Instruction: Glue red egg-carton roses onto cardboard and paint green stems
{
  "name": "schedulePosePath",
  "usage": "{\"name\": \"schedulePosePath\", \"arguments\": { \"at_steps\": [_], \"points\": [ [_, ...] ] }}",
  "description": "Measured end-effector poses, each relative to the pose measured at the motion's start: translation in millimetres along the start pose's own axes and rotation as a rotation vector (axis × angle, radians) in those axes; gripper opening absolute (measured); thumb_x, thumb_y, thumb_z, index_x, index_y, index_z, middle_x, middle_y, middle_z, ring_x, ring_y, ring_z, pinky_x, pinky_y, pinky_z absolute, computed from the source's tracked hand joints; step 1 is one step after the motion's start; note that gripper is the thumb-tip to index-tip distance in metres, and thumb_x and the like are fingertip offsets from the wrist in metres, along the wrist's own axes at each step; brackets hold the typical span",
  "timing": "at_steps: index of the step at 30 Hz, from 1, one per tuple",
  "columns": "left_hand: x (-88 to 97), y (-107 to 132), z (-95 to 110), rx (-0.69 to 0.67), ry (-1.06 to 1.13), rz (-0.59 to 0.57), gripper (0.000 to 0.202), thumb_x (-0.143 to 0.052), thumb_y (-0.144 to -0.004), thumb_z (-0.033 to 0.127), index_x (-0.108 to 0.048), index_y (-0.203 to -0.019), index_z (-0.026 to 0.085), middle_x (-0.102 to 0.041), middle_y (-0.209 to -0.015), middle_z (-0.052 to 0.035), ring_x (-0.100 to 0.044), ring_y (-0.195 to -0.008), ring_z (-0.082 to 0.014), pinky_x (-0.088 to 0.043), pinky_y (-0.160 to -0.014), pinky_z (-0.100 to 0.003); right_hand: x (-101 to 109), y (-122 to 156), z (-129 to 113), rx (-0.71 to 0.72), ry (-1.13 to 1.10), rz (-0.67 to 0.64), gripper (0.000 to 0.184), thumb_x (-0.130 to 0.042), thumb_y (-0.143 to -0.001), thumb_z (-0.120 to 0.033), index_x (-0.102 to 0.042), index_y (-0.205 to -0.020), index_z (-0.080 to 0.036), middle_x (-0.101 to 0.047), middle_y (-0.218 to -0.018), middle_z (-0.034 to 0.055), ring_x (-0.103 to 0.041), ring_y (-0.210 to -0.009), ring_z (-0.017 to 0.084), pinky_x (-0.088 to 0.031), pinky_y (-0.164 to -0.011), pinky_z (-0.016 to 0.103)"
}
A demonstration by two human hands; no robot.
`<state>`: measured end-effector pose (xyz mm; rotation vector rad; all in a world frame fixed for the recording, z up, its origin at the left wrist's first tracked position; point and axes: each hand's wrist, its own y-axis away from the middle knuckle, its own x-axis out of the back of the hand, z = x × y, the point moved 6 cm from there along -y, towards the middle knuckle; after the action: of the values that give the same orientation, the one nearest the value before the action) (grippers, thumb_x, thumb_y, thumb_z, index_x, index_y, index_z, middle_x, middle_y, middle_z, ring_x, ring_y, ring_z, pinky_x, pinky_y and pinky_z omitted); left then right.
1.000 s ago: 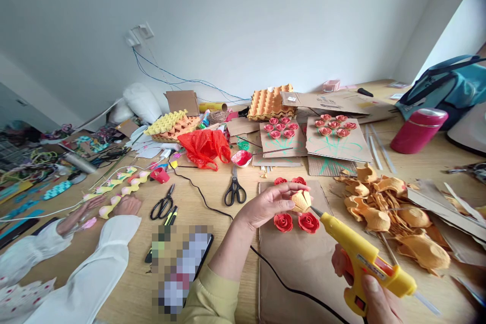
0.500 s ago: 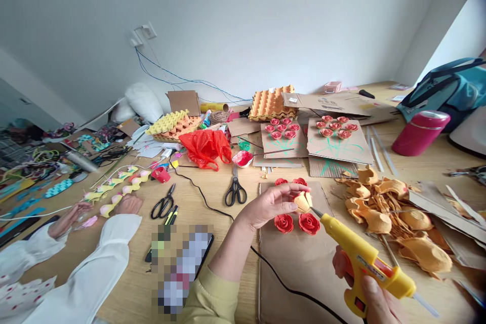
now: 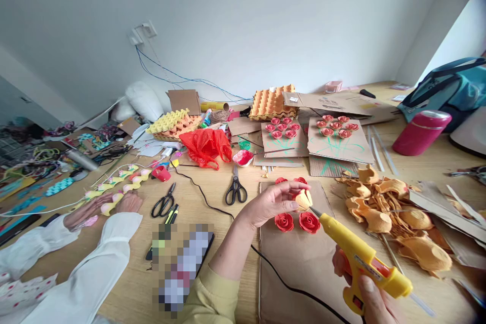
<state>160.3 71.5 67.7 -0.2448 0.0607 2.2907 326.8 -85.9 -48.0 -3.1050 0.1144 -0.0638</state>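
My left hand pinches a small flower, its pale orange egg-carton underside facing me and some red at its edge. In my right hand is a yellow hot glue gun, with a clear glue stick poking from its back. The nozzle points at the flower's underside and is at or very near it. Below the held flower, red paper-pulp roses lie on a brown cardboard sheet; others behind are partly covered by my fingers.
Torn egg-carton cups are heaped at the right, near a pink flask. Black scissors, a red bag and cardboard with glued roses lie further back. At left, a co-worker's hands touch a yellow egg-carton strip.
My hands stay almost in place, with the glue gun shifting very slightly left. The co-worker's left hand has moved right, up against the egg-carton strip.
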Motion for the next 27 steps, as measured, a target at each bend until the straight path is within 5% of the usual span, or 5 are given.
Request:
{"name": "schedulePosePath", "arguments": {
  "at_steps": [27],
  "points": [
    [4.2, 0, -4, 0.006, -0.046, 0.028, 0.047, -0.078, -0.082, 0.038, -0.067, -0.126, 0.024, -0.063, -0.124, -0.0089, -0.06, -0.111, -0.0202, -0.049, -0.093, -0.029, 2, -2, 3, 0.048, 0.073, -0.001, 0.04, -0.041, -0.095, -0.06, -0.056, -0.104, -0.025, -0.063, -0.077, 0.006, -0.058, -0.065, 0.021, -0.05, -0.053, 0.03]
  ]
}}
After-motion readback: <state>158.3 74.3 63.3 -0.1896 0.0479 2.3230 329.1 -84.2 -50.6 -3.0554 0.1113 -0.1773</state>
